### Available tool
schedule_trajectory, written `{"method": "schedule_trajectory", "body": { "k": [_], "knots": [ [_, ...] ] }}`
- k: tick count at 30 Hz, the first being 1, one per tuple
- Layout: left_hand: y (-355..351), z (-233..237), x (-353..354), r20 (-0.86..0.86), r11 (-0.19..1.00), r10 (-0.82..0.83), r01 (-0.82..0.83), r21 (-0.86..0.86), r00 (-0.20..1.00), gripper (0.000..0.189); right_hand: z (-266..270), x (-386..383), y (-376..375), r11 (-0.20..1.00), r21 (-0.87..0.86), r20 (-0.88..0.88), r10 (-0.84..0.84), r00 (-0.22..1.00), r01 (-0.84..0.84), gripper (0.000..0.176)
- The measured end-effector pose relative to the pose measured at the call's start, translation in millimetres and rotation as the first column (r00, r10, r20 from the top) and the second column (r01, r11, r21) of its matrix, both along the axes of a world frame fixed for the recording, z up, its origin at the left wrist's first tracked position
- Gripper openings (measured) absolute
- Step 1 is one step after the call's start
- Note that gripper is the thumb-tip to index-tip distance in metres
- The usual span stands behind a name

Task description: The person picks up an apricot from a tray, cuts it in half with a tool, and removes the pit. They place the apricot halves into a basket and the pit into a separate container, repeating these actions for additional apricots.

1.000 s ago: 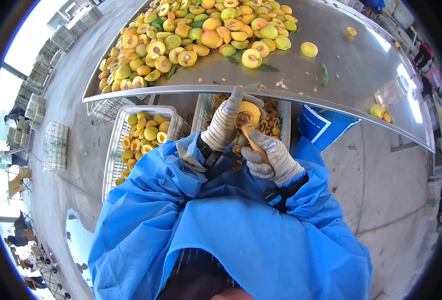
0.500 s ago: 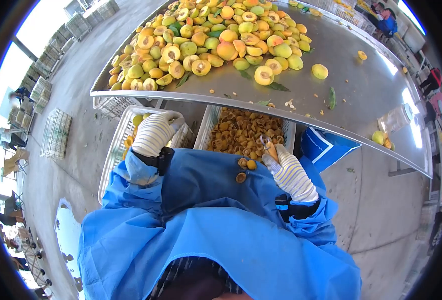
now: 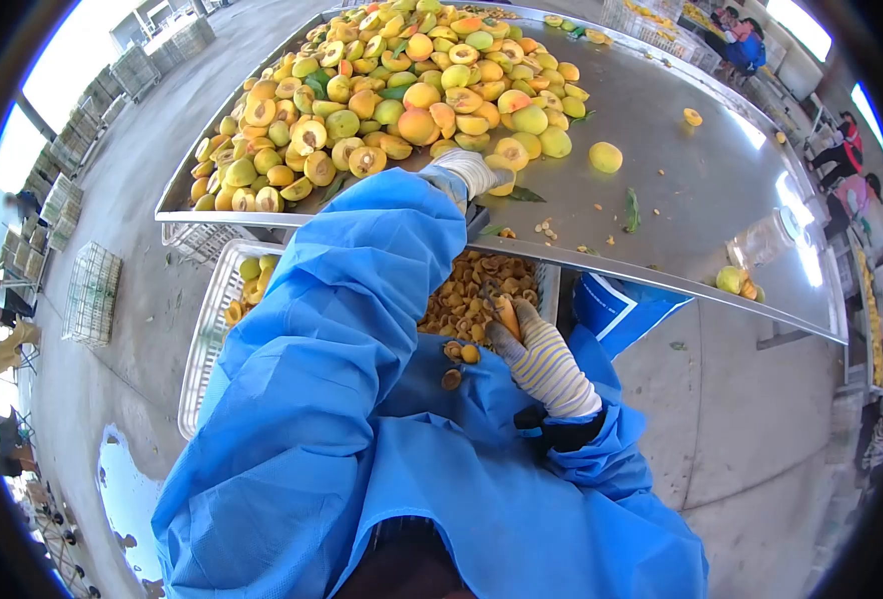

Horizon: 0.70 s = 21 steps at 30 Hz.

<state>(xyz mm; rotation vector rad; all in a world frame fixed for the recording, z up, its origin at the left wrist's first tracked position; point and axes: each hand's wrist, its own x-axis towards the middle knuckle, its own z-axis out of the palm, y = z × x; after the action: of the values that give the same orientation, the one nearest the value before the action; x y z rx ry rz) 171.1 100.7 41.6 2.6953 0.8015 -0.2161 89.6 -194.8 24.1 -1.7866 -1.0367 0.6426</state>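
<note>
My left hand (image 3: 471,172), in a striped glove, reaches over the near edge of the metal table (image 3: 651,240). Its fingers close around a yellow peach half (image 3: 502,184) beside the heap of cut peaches (image 3: 361,110); the glove partly hides the fruit. Low over my lap, my right hand (image 3: 551,369) grips a small hand tool (image 3: 506,315) with an orange handle; its dark tip is hard to make out. Below the table edge, a crate of brown pit pieces (image 3: 476,292) is partly covered by my left sleeve. A few pieces (image 3: 451,378) lie on my blue apron.
A white crate (image 3: 202,349) with yellow fruit stands at my left. A blue bag (image 3: 616,309) hangs or stands under the table at right. A clear jar (image 3: 761,240) lies near the table's right edge. Other people sit at far right.
My left hand has moved from above the white crate up and right to the table, closing on a peach half. My right hand keeps the tool nearly in place. The view has shifted slightly.
</note>
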Motion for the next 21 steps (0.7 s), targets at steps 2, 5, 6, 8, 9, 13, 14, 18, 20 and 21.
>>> {"method": "schedule_trajectory", "body": {
  "k": [2,5,6,8,9,13,14,18,20,21],
  "knots": [
    [-2,-17,14,0.117,0.999,-0.022,0.026,-0.032,0.993,0.075,0,1,-2,1.0,0.015,-0.026,0.008,1.0,-0.008,0.04],
    [-16,-15,6,0.295,0.993,-0.005,0.039,-0.112,0.955,0.077,12,1,-5,0.999,-0.016,-0.117,-0.031,0.993,0.029,0.038],
    [-22,-7,-3,0.387,0.964,0.071,0.036,-0.264,0.92,0.068,14,1,-5,0.999,0.005,-0.157,-0.046,0.987,0.048,0.038],
    [-33,0,-23,0.506,0.695,0.36,0.136,-0.706,0.783,0.061,15,-2,-6,0.988,0.11,-0.269,-0.078,0.96,0.112,0.035],
    [-38,4,-37,0.488,0.488,0.516,0.227,-0.843,0.704,0.058,16,-4,-7,0.978,0.149,-0.323,-0.089,0.942,0.143,0.033],
    [-73,16,-125,0.396,0.208,0.636,0.348,-0.914,0.662,0.054,15,-7,-7,0.961,0.195,-0.401,-0.106,0.91,0.198,0.027],
    [-83,11,-142,0.362,0.149,0.656,0.357,-0.922,0.662,0.058,15,-8,-6,0.966,0.186,-0.393,-0.096,0.914,0.181,0.027],
    [-124,-3,-169,0.178,-0.066,0.792,0.371,-0.926,0.584,0.075,11,-12,1,0.97,0.228,-0.057,-0.074,0.996,0.085,0.031],
    [-131,-14,-175,0.171,-0.108,0.779,0.398,-0.911,0.603,0.073,14,-17,4,0.977,0.201,0.092,-0.087,0.992,0.067,0.032],
    [-134,-20,-176,0.171,-0.127,0.773,0.414,-0.901,0.611,0.072,12,-18,3,0.98,0.186,0.154,-0.094,0.984,0.065,0.033]
  ]
}}
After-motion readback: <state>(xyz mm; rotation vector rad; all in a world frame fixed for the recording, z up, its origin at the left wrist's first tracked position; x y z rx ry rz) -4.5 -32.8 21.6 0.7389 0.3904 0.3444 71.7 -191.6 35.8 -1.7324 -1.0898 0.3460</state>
